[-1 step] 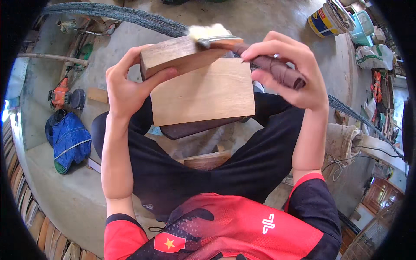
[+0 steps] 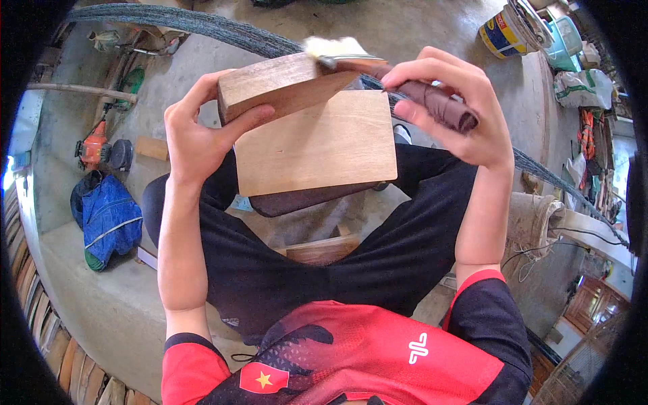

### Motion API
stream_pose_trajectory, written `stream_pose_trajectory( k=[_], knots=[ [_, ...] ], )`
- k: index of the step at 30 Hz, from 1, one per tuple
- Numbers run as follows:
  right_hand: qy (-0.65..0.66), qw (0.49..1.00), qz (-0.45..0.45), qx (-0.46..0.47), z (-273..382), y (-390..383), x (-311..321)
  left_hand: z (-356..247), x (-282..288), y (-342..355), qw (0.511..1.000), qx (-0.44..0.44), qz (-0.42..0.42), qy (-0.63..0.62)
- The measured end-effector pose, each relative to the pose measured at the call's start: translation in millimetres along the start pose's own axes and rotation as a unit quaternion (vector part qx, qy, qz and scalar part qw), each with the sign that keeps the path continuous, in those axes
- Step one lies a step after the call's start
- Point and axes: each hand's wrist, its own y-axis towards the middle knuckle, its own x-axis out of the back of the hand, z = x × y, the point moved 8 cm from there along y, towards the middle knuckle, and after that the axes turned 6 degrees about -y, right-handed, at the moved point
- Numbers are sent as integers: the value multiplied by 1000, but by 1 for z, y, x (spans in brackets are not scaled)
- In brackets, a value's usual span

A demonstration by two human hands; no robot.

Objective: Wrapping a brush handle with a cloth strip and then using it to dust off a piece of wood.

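Observation:
My left hand point(image 2: 196, 131) grips a brown wooden block point(image 2: 283, 84) by its left end, thumb along the near side, and holds it tilted above a light wooden board point(image 2: 317, 145). In my right hand point(image 2: 452, 101) is a paintbrush point(image 2: 432, 101) with pale bristles, a metal band and a handle wrapped in dark brown material. The bristles, a little blurred, lie at the block's upper right edge. Beneath the light board shows the edge of a dark, rounded slab point(image 2: 297, 200), between my bent legs.
A dark woven hammock point(image 2: 202, 23) stretches across beyond the block. On the left are a blue bag point(image 2: 111, 216) and an orange tool point(image 2: 94, 145). A paint bucket point(image 2: 509, 30) stands far right, beside a pale green tub point(image 2: 563, 40). A wood piece point(image 2: 324, 250) lies between my legs.
The paintbrush has shifted slightly to the right along the block's upper edge, my right hand moving with it. My left hand and the block look nearly unmoved.

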Motion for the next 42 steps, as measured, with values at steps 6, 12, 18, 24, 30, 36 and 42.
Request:
stream_pose_trajectory(
  k=[6, 12, 18, 24, 30, 36, 42],
  knots=[
    [-44, 994, -64, 77, 9, 1, -10, -3, 0, -2, 999, -33, -27, 20],
    [146, 981, -18, 125, 49, -3, -40, 4, -2, -8, 999, -5, -37, -15],
    [-39, 995, -80, 52, 6, 3, -11, -6, -2, -3, 999, -34, -27, 22],
    [109, 983, 14, 144, 66, -5, -43, -4, 0, -4, 1000, -17, -13, -10],
    [132, 986, -100, -25, 9, 0, -12, -3, 1, -2, 999, -32, -25, 17],
    [126, 967, -217, -43, 17, -10, -8, -5, -1, -2, 999, -30, -32, -4],
    [96, 970, -136, 179, 57, -3, -24, -11, -3, -3, 998, -56, -19, 9]
  ],
)
